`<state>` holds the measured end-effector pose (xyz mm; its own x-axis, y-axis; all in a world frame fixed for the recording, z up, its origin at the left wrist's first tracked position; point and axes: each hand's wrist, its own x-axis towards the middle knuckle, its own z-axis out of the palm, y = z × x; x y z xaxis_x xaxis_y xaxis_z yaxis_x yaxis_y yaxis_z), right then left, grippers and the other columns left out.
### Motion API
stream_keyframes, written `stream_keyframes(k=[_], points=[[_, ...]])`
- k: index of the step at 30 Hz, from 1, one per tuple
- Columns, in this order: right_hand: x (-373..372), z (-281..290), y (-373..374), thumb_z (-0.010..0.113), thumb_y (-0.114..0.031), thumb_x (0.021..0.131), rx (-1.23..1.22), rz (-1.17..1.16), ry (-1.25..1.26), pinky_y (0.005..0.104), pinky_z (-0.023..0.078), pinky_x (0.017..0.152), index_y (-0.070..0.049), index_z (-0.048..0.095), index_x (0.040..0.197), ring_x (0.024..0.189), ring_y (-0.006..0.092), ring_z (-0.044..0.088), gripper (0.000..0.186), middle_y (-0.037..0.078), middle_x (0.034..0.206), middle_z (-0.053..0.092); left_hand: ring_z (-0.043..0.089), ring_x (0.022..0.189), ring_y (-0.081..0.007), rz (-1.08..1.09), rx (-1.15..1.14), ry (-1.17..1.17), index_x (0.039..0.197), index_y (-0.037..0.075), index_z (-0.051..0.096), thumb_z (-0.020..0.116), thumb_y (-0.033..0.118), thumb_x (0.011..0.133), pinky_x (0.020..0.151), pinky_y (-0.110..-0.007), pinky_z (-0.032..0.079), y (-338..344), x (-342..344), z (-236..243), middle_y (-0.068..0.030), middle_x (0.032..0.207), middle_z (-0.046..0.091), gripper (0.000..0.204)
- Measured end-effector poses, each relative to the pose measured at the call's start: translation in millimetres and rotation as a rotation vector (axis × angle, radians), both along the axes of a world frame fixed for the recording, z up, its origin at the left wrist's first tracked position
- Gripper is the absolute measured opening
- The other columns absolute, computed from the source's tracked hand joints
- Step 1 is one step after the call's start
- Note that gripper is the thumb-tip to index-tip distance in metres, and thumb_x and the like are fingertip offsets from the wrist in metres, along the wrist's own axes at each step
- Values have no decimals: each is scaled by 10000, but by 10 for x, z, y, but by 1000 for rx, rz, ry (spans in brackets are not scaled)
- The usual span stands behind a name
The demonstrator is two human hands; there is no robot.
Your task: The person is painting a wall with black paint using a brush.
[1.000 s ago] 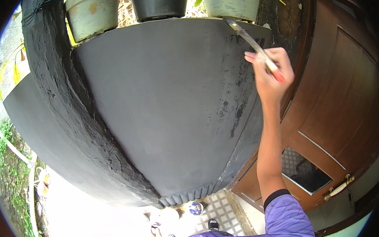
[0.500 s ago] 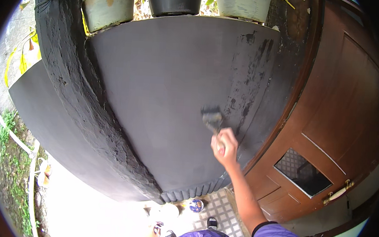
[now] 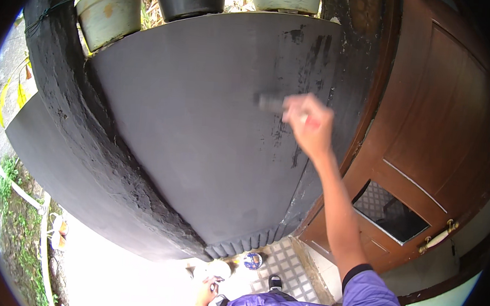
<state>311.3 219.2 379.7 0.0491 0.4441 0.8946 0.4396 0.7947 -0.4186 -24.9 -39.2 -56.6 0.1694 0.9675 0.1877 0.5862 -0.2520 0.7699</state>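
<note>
A paintbrush (image 3: 271, 102) is gripped in my right hand (image 3: 311, 123), its dark bristles pointing left and blurred by motion. The bristles are at the dark grey wall (image 3: 203, 105), left of streaky black paint marks (image 3: 306, 72); whether they touch it I cannot tell. Low in the view, my left hand (image 3: 208, 290) is closed beside my body, with a small dark thing at its fingers that I cannot make out. A pale round container (image 3: 219, 270) is just beyond that hand, partly washed out by glare.
A can with a blue label (image 3: 253, 260) stands on the tiled floor (image 3: 288, 268) by the wall's foot. Pots, including a black one (image 3: 188, 1), line the wall's top. A rough dark post (image 3: 90, 115) runs down the left; a brown door (image 3: 427, 108) is at right.
My right hand has moved up along the wall, and the paintbrush has swung to point left. The view has shifted slightly. My left hand stays low, now a little further right.
</note>
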Motion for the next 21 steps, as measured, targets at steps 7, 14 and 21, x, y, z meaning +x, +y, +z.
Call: stream_keyframes(k=[7,14,21], points=[[55,916,460,659,-21,812,522,-54,-18,295,517,643,24,607,806,680,194,663,69,133,865,694,641,905,-310,-18,-62,-43,1009,94,675,534,15,773,829,-389,498,-19,300,34,-107,957,688,286],[-217,-1760,116,635,44,787,105,-80,-87,345,513,626,26,611,854,692,276,645,73,151,818,632,631,791,-262,90,-63,-77,955,88,691,513,-30,739,746,-346,510,-18,523,100,-94,943,693,304],[607,-4731,-1121,710,-114,735,-897,-38,-50,402,428,539,-35,484,726,556,303,546,239,125,613,542,665,840,-285,115,-4,-51,904,50,697,514,-47,719,781,-358,517,-50,610,87,-126,920,692,278]])
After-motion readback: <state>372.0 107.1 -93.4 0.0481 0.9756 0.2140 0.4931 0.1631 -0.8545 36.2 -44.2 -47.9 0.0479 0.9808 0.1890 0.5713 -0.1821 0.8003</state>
